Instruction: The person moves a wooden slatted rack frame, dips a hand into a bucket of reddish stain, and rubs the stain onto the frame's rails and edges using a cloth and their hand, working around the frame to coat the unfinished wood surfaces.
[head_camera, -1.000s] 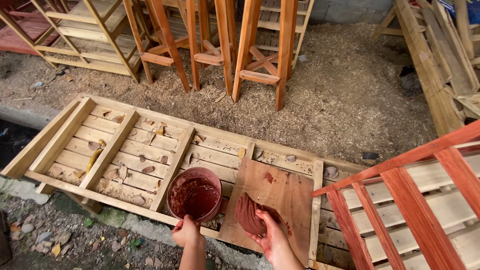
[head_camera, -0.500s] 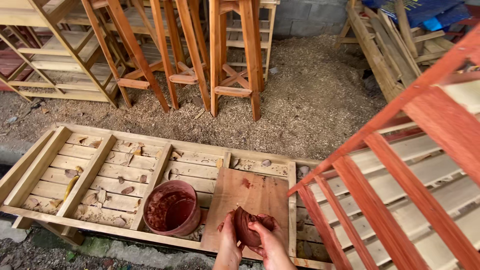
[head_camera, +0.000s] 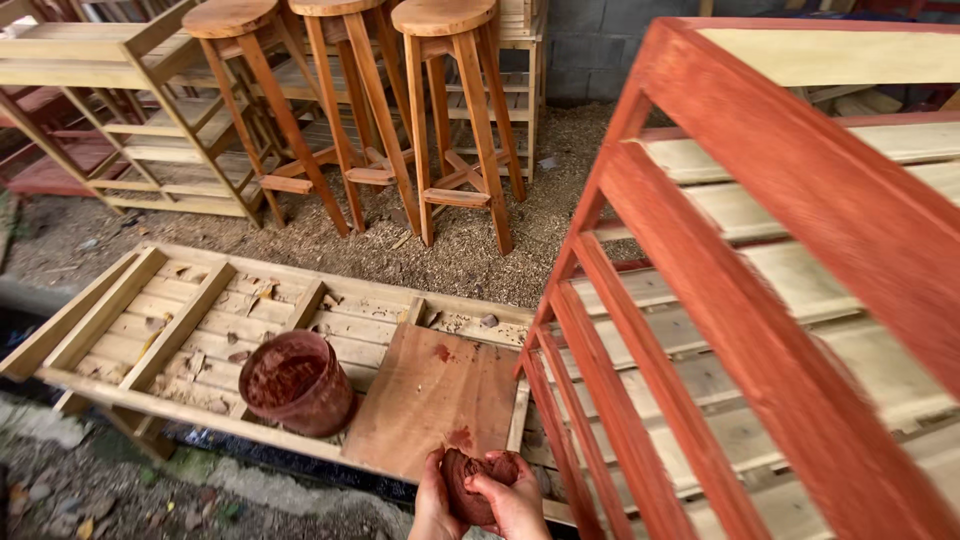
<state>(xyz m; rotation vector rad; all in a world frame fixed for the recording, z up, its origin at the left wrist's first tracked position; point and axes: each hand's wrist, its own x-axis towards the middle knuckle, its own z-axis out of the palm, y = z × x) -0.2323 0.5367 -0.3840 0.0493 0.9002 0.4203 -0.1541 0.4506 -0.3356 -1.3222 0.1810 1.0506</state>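
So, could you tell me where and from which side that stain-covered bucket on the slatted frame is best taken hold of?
I would take the bucket by its upper rim, coming down from above. It stands roughly upright with its mouth open upward, and no handle shows. The near side faces the hands, which are wrapped around a stained rag. The rim looks coated in red stain, so the grip may be slippery.

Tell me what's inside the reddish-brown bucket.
The bucket shows stain-coated inner walls and dark red-brown stain at the bottom. Its depth can't be judged, and the near wall hides part of the inside.

The red-stained wooden slatted rack walls off the right. The flat brown plywood board lies open ahead; the stain-caked round bucket blocks its left edge.
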